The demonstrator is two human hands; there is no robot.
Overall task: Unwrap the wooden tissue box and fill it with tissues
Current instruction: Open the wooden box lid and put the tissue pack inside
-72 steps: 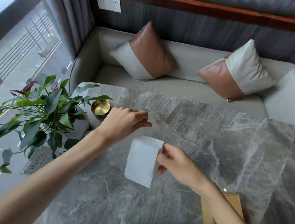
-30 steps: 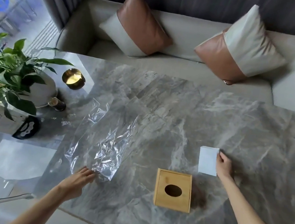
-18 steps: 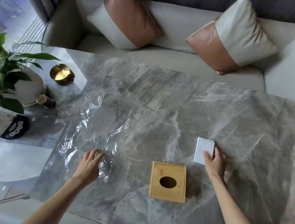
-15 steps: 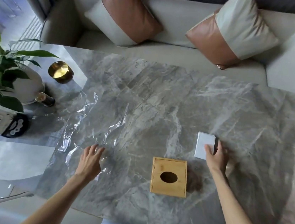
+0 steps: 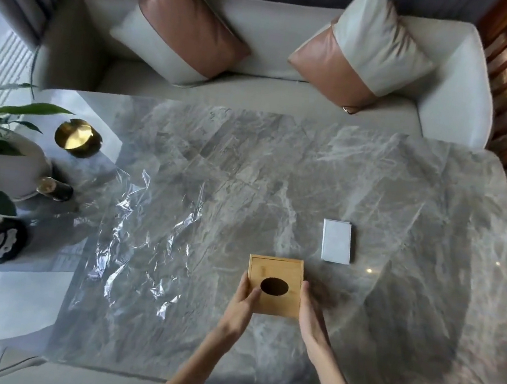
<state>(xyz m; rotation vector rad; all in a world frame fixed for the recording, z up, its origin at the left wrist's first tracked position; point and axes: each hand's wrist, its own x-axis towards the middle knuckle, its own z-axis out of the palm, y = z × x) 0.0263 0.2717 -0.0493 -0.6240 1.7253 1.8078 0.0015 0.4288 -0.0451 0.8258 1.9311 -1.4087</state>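
The wooden tissue box (image 5: 281, 270), light wood with a dark oval hole in its lid, sits unwrapped on the grey marble table (image 5: 405, 194) near the front edge. My left hand (image 5: 243, 302) grips its left side, thumb on the lid beside the hole. My right hand (image 5: 310, 313) presses against its right side. A white tissue pack (image 5: 336, 241) lies flat on the table just beyond and right of the box, touched by neither hand. The crumpled clear plastic wrap (image 5: 144, 236) is spread out to the left of the box.
At the table's left end stand a potted plant in a white pot (image 5: 15, 169), a round gold dish (image 5: 73, 137), a small dark bottle (image 5: 54, 189) and a black card stand (image 5: 3, 241). A sofa with two cushions (image 5: 263, 49) runs behind the table.
My left hand left the plastic wrap and my right hand left the tissue pack. Both came onto the sides of the wooden box. The camera view shifted slightly.
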